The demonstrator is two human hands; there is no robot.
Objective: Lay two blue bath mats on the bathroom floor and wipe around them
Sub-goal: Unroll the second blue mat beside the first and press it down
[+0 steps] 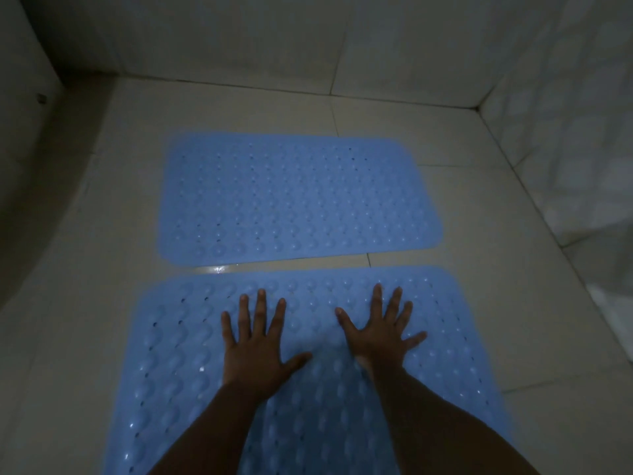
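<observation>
Two blue bubbled bath mats lie flat on the pale tiled floor [479, 320]. The far mat [294, 197] sits toward the back wall. The near mat [171, 371] lies just in front of it, with a thin strip of wet tile between them. My left hand [255, 347] rests palm down on the near mat, fingers spread. My right hand [380, 334] presses flat on the same mat a little to the right, fingers also spread. Neither hand holds anything. No cloth is in view.
Tiled walls close the space at the back [239, 39] and on the right [575, 138]. A dark ledge or fixture [30, 138] runs down the left side. Bare tile borders both mats on the left, right and far sides. The light is dim.
</observation>
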